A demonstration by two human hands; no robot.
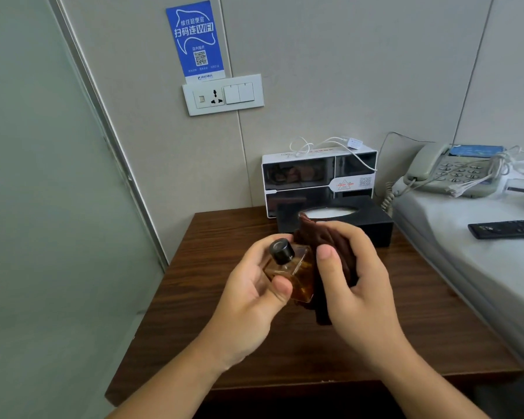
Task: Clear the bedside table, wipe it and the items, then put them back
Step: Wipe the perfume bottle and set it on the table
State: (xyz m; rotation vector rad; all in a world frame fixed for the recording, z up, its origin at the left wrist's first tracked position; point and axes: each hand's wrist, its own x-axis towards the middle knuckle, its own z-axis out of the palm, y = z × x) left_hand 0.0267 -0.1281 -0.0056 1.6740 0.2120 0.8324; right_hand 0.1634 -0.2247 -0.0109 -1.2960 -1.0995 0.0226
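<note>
Left hand point(248, 300) pinches small square amber glass bottle point(297, 272); right hand point(356, 285) clamps dark brown cloth point(324, 240). Glass is fragile and slick: hold flat sides, not black cap point(281, 251).

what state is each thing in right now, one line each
left hand: grips the bottle
right hand: holds the cloth against the bottle
bottle: capped, tilted, held above the table
cloth: bunched, pressed on the bottle's side
bedside table: partly cleared
tissue box: on the table, tissue showing in its opening
white box: at the wall, cable on top
telephone: on the bed, handset on its cradle
remote: lying on the bed
</note>
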